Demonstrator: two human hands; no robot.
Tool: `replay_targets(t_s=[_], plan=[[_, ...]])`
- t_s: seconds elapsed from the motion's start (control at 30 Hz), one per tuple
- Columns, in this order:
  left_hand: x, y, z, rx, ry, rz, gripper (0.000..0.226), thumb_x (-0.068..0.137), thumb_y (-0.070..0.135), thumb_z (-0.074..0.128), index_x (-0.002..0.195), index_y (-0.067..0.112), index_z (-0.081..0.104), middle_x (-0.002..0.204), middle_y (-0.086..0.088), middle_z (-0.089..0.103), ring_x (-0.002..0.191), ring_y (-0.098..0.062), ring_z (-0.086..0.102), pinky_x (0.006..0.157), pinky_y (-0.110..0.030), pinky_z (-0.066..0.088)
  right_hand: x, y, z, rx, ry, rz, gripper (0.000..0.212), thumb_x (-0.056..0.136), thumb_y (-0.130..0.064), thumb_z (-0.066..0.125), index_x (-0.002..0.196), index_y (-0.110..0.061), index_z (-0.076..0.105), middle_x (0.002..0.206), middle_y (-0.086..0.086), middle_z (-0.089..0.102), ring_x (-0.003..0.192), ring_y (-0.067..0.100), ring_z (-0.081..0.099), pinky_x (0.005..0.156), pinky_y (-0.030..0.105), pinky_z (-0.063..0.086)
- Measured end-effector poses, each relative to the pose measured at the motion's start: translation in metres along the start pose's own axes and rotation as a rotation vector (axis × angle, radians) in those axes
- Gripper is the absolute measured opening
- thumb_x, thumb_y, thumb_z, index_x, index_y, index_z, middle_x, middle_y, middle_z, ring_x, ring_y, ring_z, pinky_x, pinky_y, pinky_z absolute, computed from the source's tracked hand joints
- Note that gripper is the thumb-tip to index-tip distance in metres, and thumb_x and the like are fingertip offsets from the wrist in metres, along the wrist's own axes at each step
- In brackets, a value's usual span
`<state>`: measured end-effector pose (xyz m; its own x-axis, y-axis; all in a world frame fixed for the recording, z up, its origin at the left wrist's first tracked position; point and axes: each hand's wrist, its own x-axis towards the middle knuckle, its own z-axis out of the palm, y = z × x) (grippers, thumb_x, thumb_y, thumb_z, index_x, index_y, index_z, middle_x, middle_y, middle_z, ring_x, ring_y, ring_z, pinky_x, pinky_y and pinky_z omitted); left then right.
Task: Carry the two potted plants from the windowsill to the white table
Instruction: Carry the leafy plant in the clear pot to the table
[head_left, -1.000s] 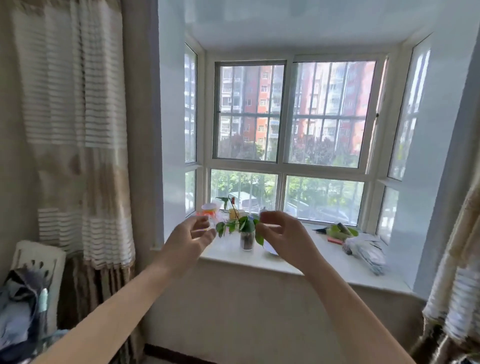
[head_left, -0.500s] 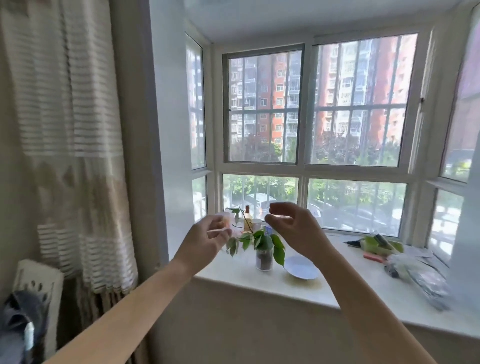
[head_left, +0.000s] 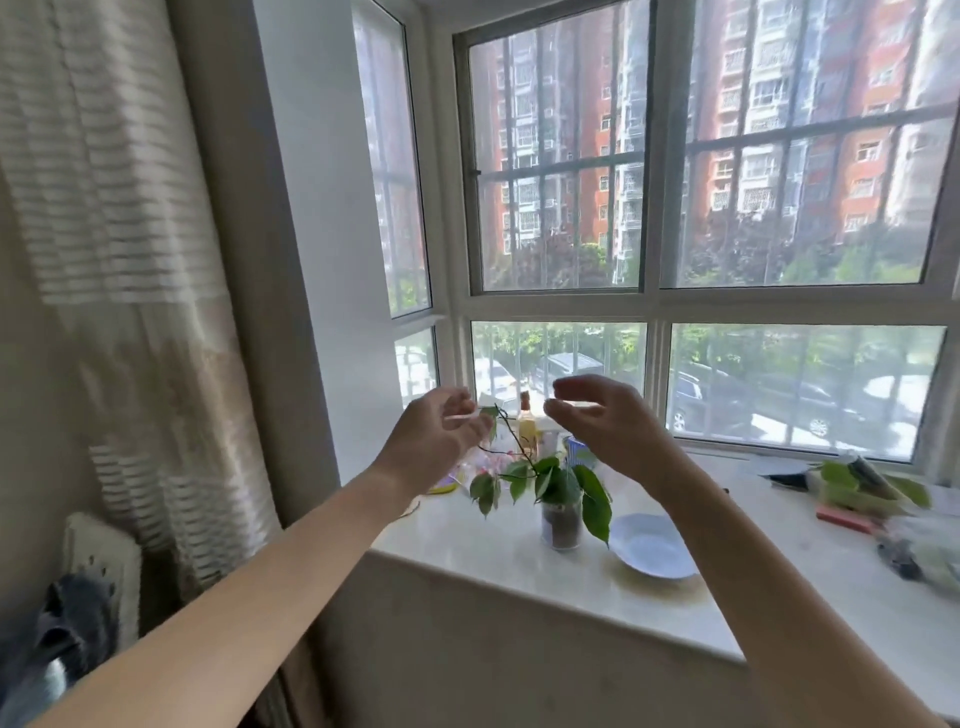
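A small leafy plant in a clear glass pot (head_left: 561, 522) stands on the white windowsill (head_left: 498, 551), near its front edge. Behind it, partly hidden by my left hand, something with pink flowers (head_left: 488, 462) may be a second plant; its pot is hidden. My left hand (head_left: 436, 441) and my right hand (head_left: 608, 426) are both raised above the sill, fingers curled and apart, holding nothing. The glass pot sits below and between them, untouched. No white table is in view.
A white saucer (head_left: 652, 552) lies just right of the glass pot. An amber bottle (head_left: 527, 423) and small cups stand behind. Green packets and clutter (head_left: 867, 491) fill the sill's right end. A curtain (head_left: 130, 260) hangs at left above a chair with clothes (head_left: 78, 603).
The view has come closer to the windowsill and turned right. Both hands reached forward and now hover above the plant, fingers spread a little wider.
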<state>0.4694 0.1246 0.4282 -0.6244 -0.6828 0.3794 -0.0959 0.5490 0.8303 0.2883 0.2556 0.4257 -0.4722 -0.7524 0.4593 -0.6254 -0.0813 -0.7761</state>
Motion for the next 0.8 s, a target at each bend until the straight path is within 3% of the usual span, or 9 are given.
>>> replay_targets(t_s=[0.13, 0.27, 0.37, 0.47, 0.53, 0.7, 0.8], plan=[[0.038, -0.024, 0.008, -0.005, -0.017, 0.022, 0.051, 0.087, 0.029, 0.069, 0.132, 0.011, 0.053, 0.123, 0.000, 0.062, 0.111, -0.014, 0.062, 0.076, -0.015, 0.048, 0.029, 0.021, 0.005, -0.046, 0.007, 0.006, 0.045, 0.090, -0.038, 0.070, 0.129, -0.016, 0.063, 0.131, -0.001, 0.066, 0.108, 0.013, 0.067, 0.099, 0.038, 0.053], [0.092, -0.050, 0.013, -0.065, -0.063, 0.046, 0.057, 0.087, 0.029, 0.070, 0.136, 0.010, 0.049, 0.128, -0.001, 0.061, 0.115, -0.018, 0.060, 0.084, -0.024, 0.049, 0.062, 0.040, 0.016, -0.120, 0.020, 0.046, 0.050, 0.091, -0.038, 0.070, 0.133, -0.013, 0.061, 0.131, 0.001, 0.066, 0.105, 0.013, 0.066, 0.095, 0.032, 0.052], [0.131, -0.069, 0.025, -0.126, -0.114, 0.029, 0.058, 0.087, 0.027, 0.070, 0.137, 0.009, 0.048, 0.129, -0.002, 0.060, 0.118, -0.018, 0.058, 0.081, -0.020, 0.048, 0.083, 0.059, 0.016, -0.150, 0.039, 0.099, 0.052, 0.091, -0.032, 0.070, 0.137, -0.010, 0.056, 0.130, 0.007, 0.066, 0.105, 0.016, 0.067, 0.093, 0.032, 0.054], [0.168, -0.095, 0.043, -0.151, -0.160, 0.025, 0.057, 0.087, 0.026, 0.070, 0.137, 0.009, 0.048, 0.130, -0.004, 0.060, 0.116, -0.018, 0.057, 0.076, -0.014, 0.044, 0.101, 0.087, 0.019, -0.172, 0.089, 0.172, 0.052, 0.091, -0.032, 0.071, 0.135, -0.010, 0.056, 0.127, 0.007, 0.066, 0.109, 0.020, 0.067, 0.097, 0.044, 0.056], [0.182, -0.110, 0.056, -0.155, -0.188, 0.010, 0.057, 0.087, 0.026, 0.069, 0.137, 0.008, 0.048, 0.130, -0.005, 0.060, 0.115, -0.018, 0.057, 0.073, -0.015, 0.044, 0.107, 0.103, 0.021, -0.193, 0.102, 0.203, 0.052, 0.090, -0.034, 0.071, 0.134, -0.011, 0.057, 0.126, 0.006, 0.067, 0.108, 0.018, 0.067, 0.097, 0.043, 0.056], [0.206, -0.147, 0.085, -0.156, -0.231, -0.031, 0.060, 0.085, 0.025, 0.072, 0.136, 0.004, 0.048, 0.129, -0.010, 0.061, 0.117, -0.023, 0.059, 0.098, -0.038, 0.051, 0.131, 0.145, 0.033, -0.175, 0.079, 0.248, 0.051, 0.089, -0.037, 0.071, 0.132, -0.012, 0.059, 0.123, 0.005, 0.068, 0.108, 0.016, 0.066, 0.097, 0.041, 0.056], [0.219, -0.163, 0.099, -0.141, -0.227, -0.058, 0.059, 0.086, 0.028, 0.071, 0.135, 0.004, 0.048, 0.127, -0.008, 0.061, 0.117, -0.021, 0.058, 0.099, -0.038, 0.049, 0.148, 0.168, 0.038, -0.175, 0.036, 0.236, 0.050, 0.091, -0.035, 0.070, 0.132, -0.008, 0.058, 0.125, 0.008, 0.068, 0.110, 0.019, 0.066, 0.098, 0.039, 0.055]])
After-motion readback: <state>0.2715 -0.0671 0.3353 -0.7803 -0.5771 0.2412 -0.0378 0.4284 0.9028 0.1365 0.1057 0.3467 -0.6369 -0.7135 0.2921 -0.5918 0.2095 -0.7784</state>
